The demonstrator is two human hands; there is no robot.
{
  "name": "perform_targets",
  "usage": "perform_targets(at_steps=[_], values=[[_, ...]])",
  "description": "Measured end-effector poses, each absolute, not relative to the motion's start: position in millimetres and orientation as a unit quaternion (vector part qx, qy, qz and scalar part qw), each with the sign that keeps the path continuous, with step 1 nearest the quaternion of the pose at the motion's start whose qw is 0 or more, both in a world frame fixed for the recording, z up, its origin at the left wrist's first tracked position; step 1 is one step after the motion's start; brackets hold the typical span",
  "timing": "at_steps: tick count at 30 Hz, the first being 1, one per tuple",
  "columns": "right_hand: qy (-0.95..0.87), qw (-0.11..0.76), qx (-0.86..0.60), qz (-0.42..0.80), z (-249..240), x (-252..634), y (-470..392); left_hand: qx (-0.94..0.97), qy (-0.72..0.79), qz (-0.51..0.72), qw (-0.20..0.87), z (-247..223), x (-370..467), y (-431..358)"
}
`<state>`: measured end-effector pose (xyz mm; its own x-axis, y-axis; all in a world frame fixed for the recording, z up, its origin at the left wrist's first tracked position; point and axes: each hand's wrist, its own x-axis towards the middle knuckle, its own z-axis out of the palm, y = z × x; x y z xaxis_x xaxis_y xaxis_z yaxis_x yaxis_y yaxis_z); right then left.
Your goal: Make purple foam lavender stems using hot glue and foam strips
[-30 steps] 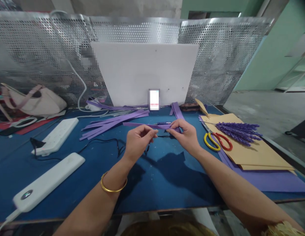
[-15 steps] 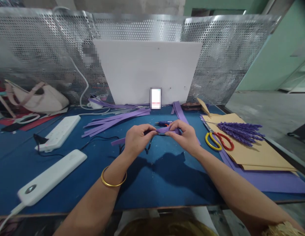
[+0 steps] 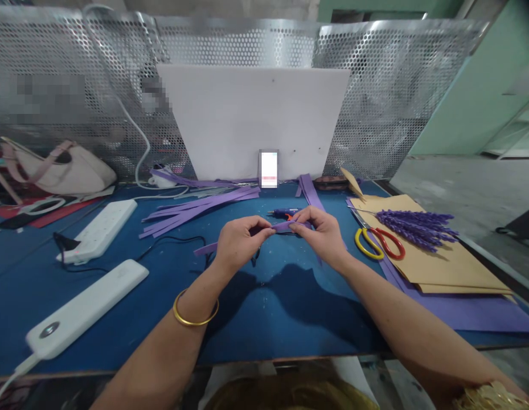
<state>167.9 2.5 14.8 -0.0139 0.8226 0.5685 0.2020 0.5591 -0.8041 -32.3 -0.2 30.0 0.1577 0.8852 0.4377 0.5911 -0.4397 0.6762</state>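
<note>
A purple strip (image 3: 283,227), perhaps felt or paper, stretches between my two hands above the middle of the blue table. My left hand (image 3: 242,239) pinches it between thumb and fingers, and a loose purple end sticks out to the left of that hand. The right-hand part of the strip is in the pinch of my right hand (image 3: 318,233). Just behind my fingers lies a blue glue gun (image 3: 283,212) with an orange part, partly hidden by the right hand. More purple strips (image 3: 196,212) lie fanned out at the back left.
Scissors (image 3: 379,244) with red and yellow handles, purple lavender stems (image 3: 418,229) and tan sheets (image 3: 452,265) lie on the right. At left are a power strip (image 3: 102,230) and a long white device (image 3: 89,307) with cords. A lit phone (image 3: 269,169) leans on the white board (image 3: 255,114).
My right fingers have shifted slightly along the strip, and the piece between my hands now looks flatter and straighter. The camera view has moved a little.
</note>
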Motion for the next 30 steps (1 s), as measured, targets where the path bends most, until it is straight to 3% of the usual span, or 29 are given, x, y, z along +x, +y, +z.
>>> perform_targets(at_steps=[14, 30], values=[[-0.685, 0.588, -0.350, 0.248, 8.4, 164.4, 2.5, 0.719, 0.467, 0.435, 0.275, 25.4, -29.1, 0.4], [-0.722, 0.552, -0.340, 0.242, 4.3, 162.1, -0.1, 0.714, 0.459, 0.437, 0.297, 26.4, -28.0, -1.0]])
